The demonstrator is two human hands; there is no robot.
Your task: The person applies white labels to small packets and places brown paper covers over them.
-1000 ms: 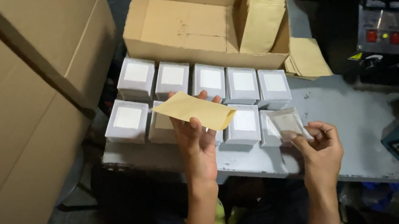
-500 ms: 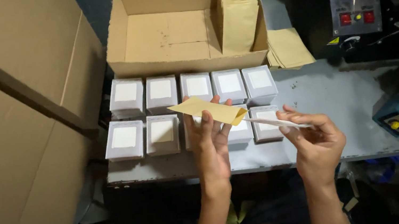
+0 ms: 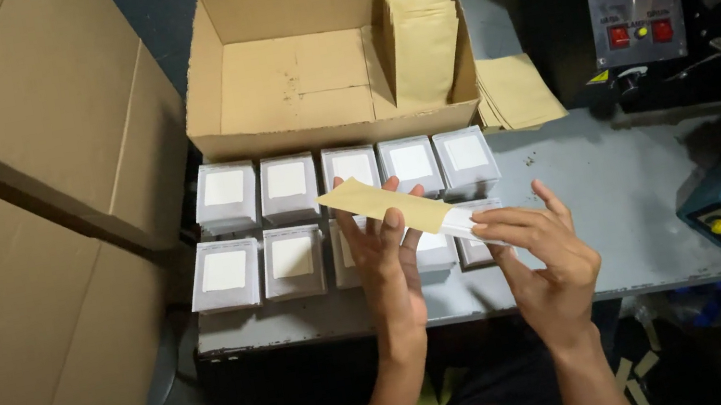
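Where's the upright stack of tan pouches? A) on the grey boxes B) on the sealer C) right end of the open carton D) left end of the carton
C: the pouches stand against the right wall inside the carton, behind the boxes.

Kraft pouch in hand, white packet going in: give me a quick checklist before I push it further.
1. Left hand holding the kraft pouch: ok.
2. Right hand pinching the white packet: ok.
3. Packet tip at the pouch mouth: ok.
4. Mouth opened wide enough: cannot tell, seen edge-on.
5. Pouch clear of the white boxes: ok, it is held above them.
6. Spare pouches standing in the cardboard box: ok.
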